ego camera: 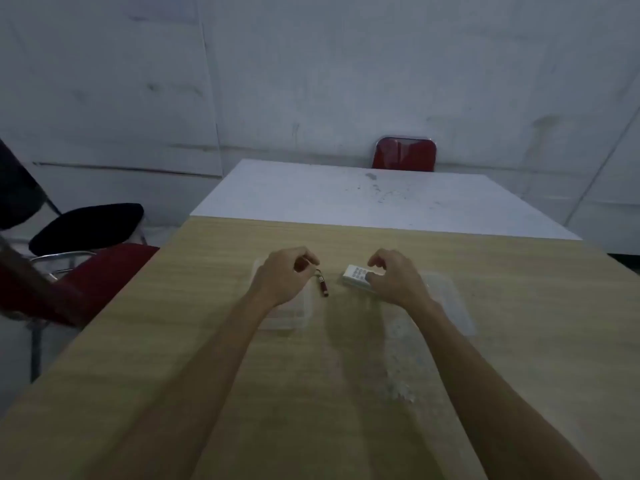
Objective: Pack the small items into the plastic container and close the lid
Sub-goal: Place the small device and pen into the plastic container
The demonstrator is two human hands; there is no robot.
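My left hand (284,275) pinches the cord of a small dark red keychain light (322,285), which dangles just above the wooden table (207,341). Beneath that hand lies a clear plastic container (294,315), largely hidden by my wrist. My right hand (398,278) rests on a small white remote-like block (356,276) with grey buttons, fingers curled over its near end. Partly hidden under my right wrist, a clear plastic lid (446,299) lies flat on the table.
A white table (346,199) abuts the wooden one at the far edge. A red chair (404,154) stands behind it. Left of the table are a red seat (104,271) and a black chair (86,226). A crumpled clear wrap (398,389) lies near my right forearm.
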